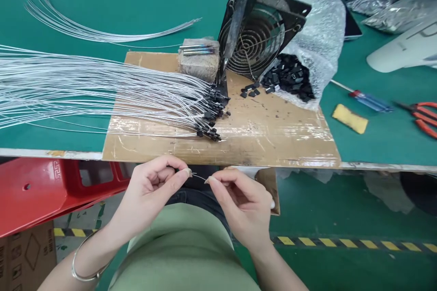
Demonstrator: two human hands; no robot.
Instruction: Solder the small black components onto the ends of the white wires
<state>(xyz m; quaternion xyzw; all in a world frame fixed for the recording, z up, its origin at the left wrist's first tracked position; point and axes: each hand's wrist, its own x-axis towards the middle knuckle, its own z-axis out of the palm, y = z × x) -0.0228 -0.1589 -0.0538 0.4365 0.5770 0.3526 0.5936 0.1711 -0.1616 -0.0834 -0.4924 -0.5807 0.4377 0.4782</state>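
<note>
My left hand (159, 186) and my right hand (241, 200) are both pinched closed in front of the table's near edge. A short thin white wire (198, 176) spans the small gap between their fingertips, and each hand grips one part of it. Beyond them, a large bundle of white wires (146, 86) with black connectors (213, 111) on the right ends lies across a cardboard sheet (273, 141). A smaller bunch of wires (112, 36) rests on the green tabletop at the back left.
A black fan (251, 36) and a metal rod (239, 18) stand behind the cardboard. Black pieces (290, 75) fill a bubble-wrap bag. Rightward lie a yellow sponge (350, 118), screwdriver (370, 100) and red-handled pliers (425, 113). A red stool (37, 191) is below left.
</note>
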